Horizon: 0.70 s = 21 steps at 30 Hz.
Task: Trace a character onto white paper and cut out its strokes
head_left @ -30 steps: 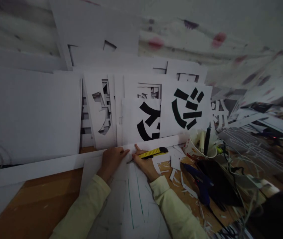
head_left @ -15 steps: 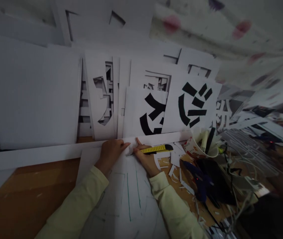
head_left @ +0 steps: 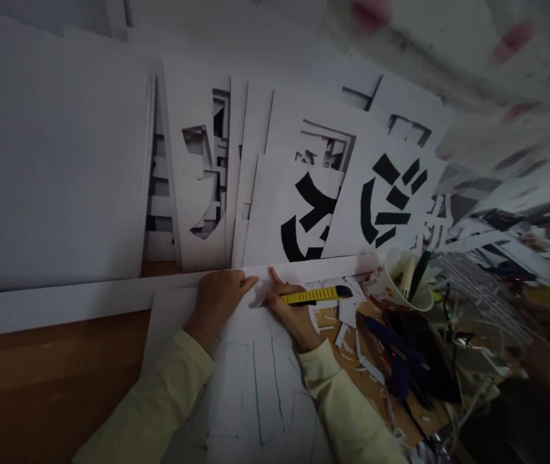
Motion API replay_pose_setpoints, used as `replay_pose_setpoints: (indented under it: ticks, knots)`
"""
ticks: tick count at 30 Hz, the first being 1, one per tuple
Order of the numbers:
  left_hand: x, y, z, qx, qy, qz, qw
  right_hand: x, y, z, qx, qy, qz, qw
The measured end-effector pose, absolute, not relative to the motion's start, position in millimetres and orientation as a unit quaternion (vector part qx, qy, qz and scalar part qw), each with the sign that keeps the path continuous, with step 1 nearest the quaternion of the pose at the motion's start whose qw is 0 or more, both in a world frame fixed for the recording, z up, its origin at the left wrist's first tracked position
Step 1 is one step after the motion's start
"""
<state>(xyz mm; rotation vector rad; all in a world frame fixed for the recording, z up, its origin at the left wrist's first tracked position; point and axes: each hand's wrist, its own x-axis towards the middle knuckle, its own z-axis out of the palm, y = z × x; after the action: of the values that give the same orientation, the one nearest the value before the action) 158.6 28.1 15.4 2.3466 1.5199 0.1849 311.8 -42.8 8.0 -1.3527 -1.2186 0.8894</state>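
Note:
My right hand (head_left: 294, 312) grips a yellow and black utility knife (head_left: 320, 295), its index finger stretched toward the far edge of a white foam board (head_left: 240, 406). The knife lies nearly level, with its thin blade pointing left, close over the board. Green and faint pencil lines run along the board toward me. At the same far edge, my left hand (head_left: 219, 299) is closed, its thumb pointing right toward the blade. Its fingertips are hidden, but it appears to hold the board's edge. Just behind both hands runs a long white strip (head_left: 86, 295).
Cut-out white boards (head_left: 197, 193) and sheets with black shapes (head_left: 385, 200) lean at the back. On the right stand a paper cup (head_left: 383, 287) with tools, a blue glue gun (head_left: 393, 351), tangled cables and white scraps (head_left: 347, 316). Brown tabletop (head_left: 57, 386) shows at left.
The view has shifted, so the leaning boards sit higher and further right. The knife has turned slightly more level, and its blade shows more clearly. Both hands keep their places at the board's edge.

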Motion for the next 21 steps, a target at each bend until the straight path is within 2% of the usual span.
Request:
replay_pose_setpoints:
  ticks: [21]
  knots:
    - [155.8,28.5,18.6,0.823,0.54,0.057,0.169,302.4,-34.7,7.3,-0.521,-0.6,0.327,0.512]
